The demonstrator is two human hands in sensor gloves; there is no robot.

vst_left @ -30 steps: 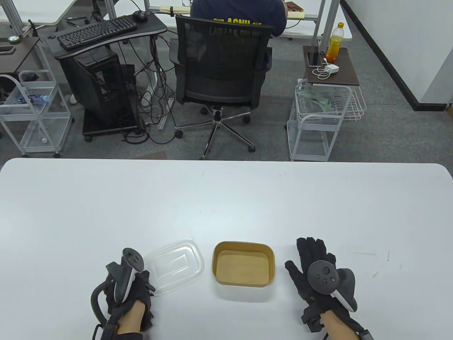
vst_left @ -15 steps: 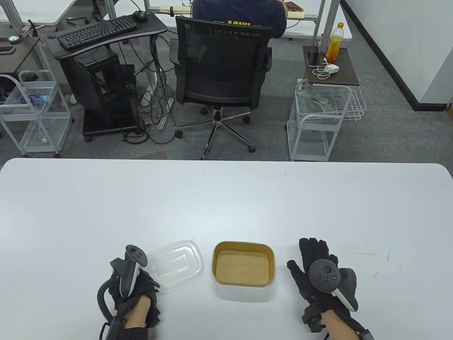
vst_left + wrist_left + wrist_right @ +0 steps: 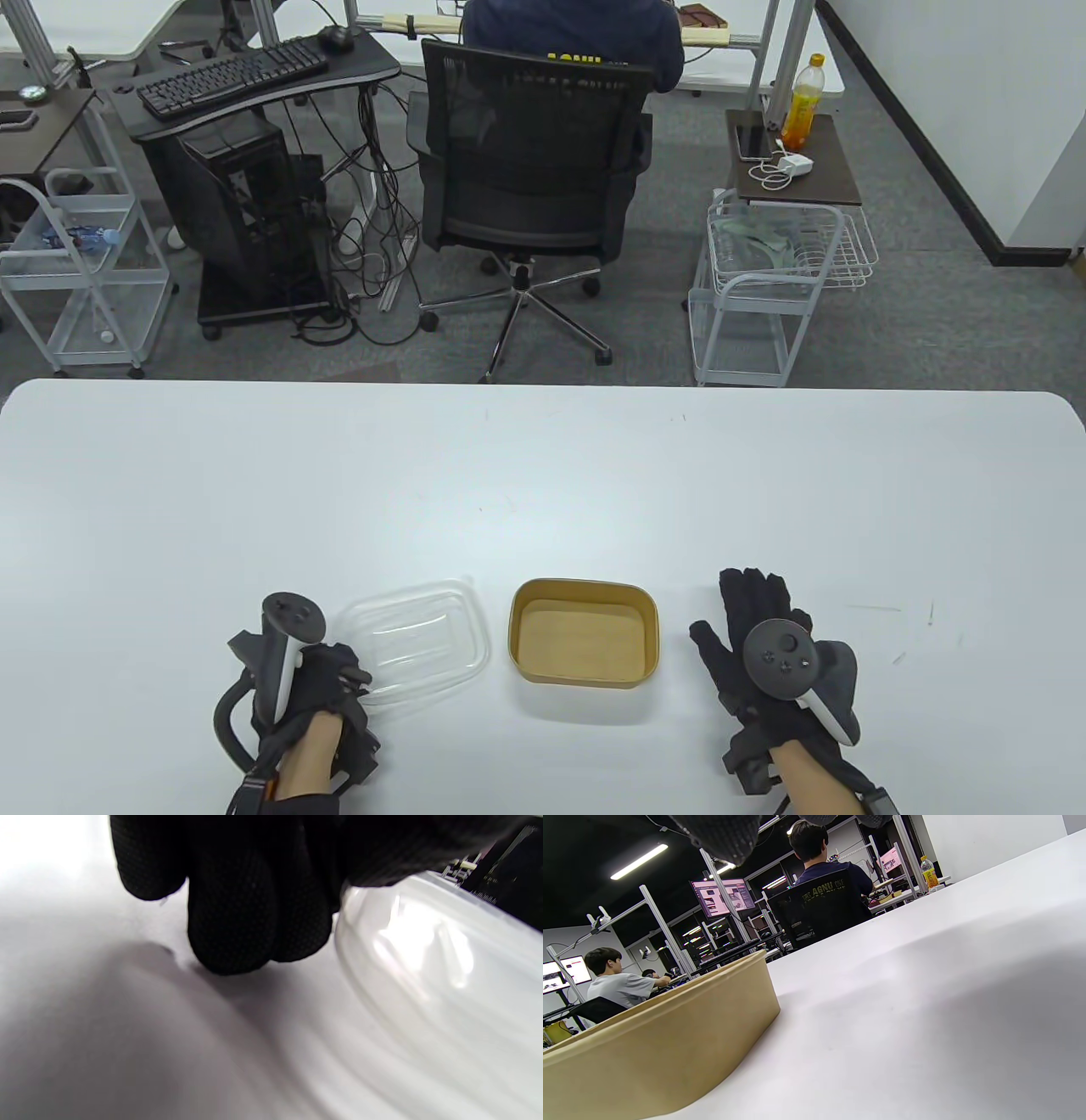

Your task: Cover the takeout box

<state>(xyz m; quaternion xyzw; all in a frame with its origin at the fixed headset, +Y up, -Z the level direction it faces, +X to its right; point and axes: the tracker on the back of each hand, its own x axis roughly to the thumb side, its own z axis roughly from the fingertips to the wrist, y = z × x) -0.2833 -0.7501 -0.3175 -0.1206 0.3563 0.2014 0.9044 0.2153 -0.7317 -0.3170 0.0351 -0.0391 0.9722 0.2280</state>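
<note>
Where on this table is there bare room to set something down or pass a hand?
The table is bare beyond the takeout box. It is crowded only in front: left hand grips the clear lid, the box beside it, right hand flat.

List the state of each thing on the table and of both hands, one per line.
Takeout box: open, uncovered, empty, upright on the table.
Clear plastic lid: off the box, beside it, its near-left edge tilted up.
Left hand: grips the lid's near-left edge.
Right hand: flat on the table, fingers spread, holding nothing.
</note>
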